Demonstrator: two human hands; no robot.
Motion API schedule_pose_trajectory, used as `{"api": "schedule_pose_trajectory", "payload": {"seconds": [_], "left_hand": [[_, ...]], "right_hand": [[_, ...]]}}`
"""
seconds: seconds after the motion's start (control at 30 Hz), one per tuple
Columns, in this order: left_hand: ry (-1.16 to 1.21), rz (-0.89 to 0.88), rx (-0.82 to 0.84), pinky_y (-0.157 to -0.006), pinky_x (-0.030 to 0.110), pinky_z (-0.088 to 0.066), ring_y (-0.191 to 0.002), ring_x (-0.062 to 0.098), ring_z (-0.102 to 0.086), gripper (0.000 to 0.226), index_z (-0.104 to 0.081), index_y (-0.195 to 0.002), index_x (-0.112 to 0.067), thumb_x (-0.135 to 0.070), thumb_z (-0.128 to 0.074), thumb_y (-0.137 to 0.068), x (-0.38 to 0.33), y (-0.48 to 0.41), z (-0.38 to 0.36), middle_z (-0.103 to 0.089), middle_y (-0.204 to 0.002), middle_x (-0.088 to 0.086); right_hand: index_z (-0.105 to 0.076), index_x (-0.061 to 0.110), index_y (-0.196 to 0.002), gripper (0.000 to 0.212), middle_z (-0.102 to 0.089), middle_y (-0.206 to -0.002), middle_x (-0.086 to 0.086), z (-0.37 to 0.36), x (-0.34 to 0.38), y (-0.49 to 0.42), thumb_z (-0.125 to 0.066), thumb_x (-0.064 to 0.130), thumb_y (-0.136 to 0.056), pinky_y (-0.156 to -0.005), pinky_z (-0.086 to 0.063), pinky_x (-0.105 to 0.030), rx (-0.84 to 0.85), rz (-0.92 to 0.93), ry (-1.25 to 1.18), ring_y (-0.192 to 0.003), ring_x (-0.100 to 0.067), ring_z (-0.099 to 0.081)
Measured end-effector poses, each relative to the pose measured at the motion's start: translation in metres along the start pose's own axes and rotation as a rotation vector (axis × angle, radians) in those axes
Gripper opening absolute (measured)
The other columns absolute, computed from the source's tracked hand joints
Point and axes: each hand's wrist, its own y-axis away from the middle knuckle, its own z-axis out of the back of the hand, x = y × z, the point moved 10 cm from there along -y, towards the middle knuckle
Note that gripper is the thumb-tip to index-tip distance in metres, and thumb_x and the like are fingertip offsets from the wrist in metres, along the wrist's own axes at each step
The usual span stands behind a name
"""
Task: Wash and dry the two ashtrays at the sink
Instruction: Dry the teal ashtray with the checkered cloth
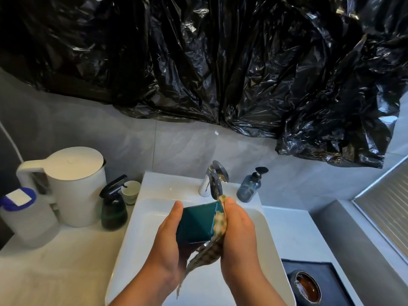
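Observation:
Over the white sink point(141, 226) my left hand point(167, 237) grips a square teal ashtray point(195, 224), its faceted underside turned toward me. My right hand point(239, 230) presses a checked cloth point(217, 230) against the ashtray's right edge; the cloth's tail hangs down between my wrists. A round amber glass ashtray point(308, 288) sits on a dark tray point(331, 274) on the counter at the lower right. The chrome tap point(215, 180) stands just behind my hands; no water stream is visible.
A blue soap pump bottle point(250, 186) stands right of the tap. Left of the sink are a dark spray bottle point(113, 206), a small white cup point(130, 192), a white kettle point(75, 186) and a blue-lidded container point(26, 215). Black plastic sheeting point(220, 62) covers the wall above.

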Motion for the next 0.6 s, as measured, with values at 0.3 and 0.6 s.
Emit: {"api": "schedule_pose_trajectory", "payload": {"seconds": [0.3,0.6], "left_hand": [[-0.253,-0.108,-0.076,-0.083,0.040,-0.056,-0.097,0.028,-0.071,0.063,-0.068,-0.109,-0.017,-0.067,-0.042,-0.082,-0.004,-0.002,0.008,-0.076,-0.100,0.010],[-0.188,-0.099,-0.084,-0.073,0.038,-0.052,-0.089,0.028,-0.066,0.054,-0.061,-0.113,-0.009,-0.054,-0.056,-0.084,-0.007,0.002,0.007,-0.070,-0.102,0.017]], "right_hand": [[-0.063,0.027,-0.104,0.043,-0.073,-0.093,0.001,0.002,0.000,0.011,-0.060,0.061,-0.077,-0.079,-0.061,-0.040,-0.090,0.133,0.205,-0.087,-0.018,-0.073],[-0.061,0.028,-0.106,0.030,-0.072,-0.091,0.001,-0.002,0.009,0.013,-0.058,0.051,-0.088,-0.079,-0.060,-0.039,-0.024,0.188,0.238,-0.086,-0.019,-0.071]]}}
